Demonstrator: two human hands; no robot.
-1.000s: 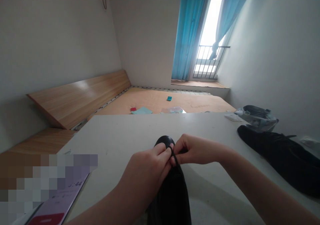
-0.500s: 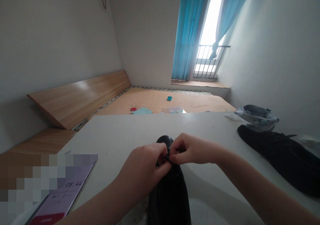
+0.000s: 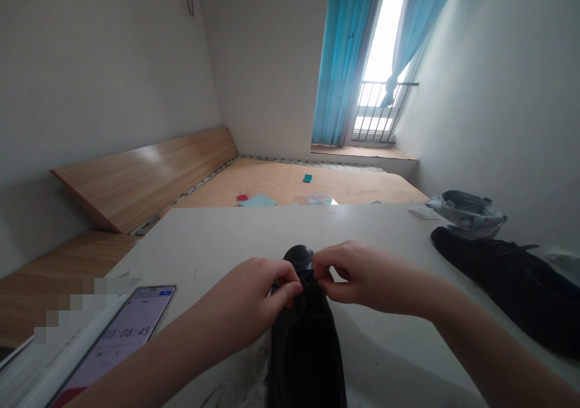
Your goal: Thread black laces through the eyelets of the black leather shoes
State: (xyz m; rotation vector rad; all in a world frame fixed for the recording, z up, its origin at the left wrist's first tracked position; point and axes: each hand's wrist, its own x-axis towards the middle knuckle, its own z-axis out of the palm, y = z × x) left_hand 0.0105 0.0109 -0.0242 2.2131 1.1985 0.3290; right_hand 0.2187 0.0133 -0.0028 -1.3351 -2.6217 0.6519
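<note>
The black shoe (image 3: pixel 334 343) sits at 6 o'clock, with a round, shiny toe. Your left hand (image 3: pixel 258 290) and right hand (image 3: pixel 357 275) bend over its front, hiding what is done or left; you can't tell if they pinch anything. The dull other shoe (image 3: pixel 502 281) lies at 4 o'clock.

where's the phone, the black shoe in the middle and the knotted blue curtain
Phone (image 3: pixel 139 314): head view, on its lit screen.
Middle black shoe (image 3: pixel 297 255): head view, on its toe.
Knotted blue curtain (image 3: pixel 419 27): head view, on the cloth above its knot.
</note>
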